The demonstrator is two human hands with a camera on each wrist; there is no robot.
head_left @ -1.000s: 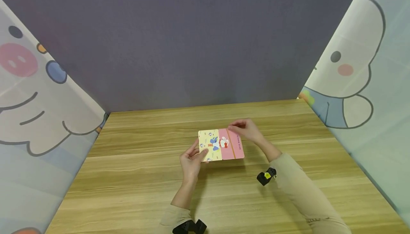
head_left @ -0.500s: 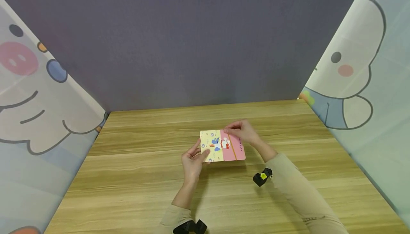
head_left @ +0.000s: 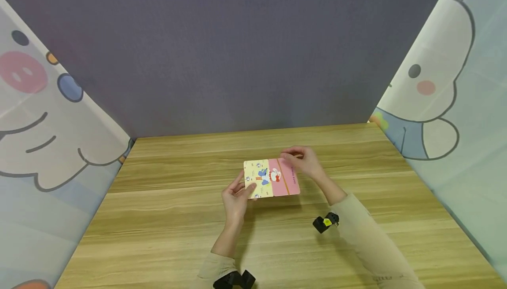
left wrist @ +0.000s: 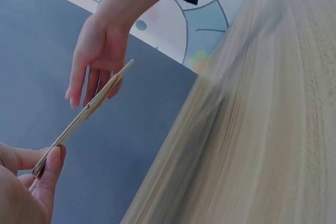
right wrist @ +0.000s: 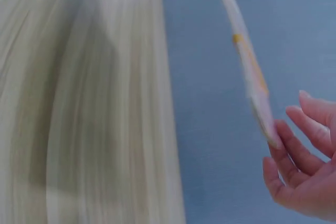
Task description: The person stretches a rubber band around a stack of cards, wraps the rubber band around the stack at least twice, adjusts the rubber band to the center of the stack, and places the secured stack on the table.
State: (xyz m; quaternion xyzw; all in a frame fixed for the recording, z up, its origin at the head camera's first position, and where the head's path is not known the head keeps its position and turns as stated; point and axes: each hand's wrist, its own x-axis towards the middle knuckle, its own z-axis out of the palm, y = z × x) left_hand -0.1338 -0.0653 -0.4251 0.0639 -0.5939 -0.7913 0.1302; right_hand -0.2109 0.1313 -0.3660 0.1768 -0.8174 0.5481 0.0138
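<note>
A small notebook (head_left: 280, 188) with a yellow part and a pink part is held above the table. A rabbit picture and blue figures decorate its cover. An orange elastic band (right wrist: 255, 66) crosses the pink part. My left hand (head_left: 235, 199) pinches the yellow end, thumb on top and fingers beneath. At the far edge of the pink part is my right hand (head_left: 304, 161). Its fingers touch the notebook's edge in the right wrist view, with the uppermost digit apart from it. Both wrist views show the notebook nearly edge-on.
A wooden table (head_left: 166, 218) spreads beneath both hands. A dark grey panel (head_left: 245, 51) stands at its back edge. Curtains with cartoon animals hang at the left (head_left: 51, 117) and right (head_left: 475, 148). Black wrist cameras sit on both sleeves.
The notebook and my left hand have shifted slightly left in the last half second. My right hand's fingertips first moved left along the notebook's far edge, then back a little to the right.
</note>
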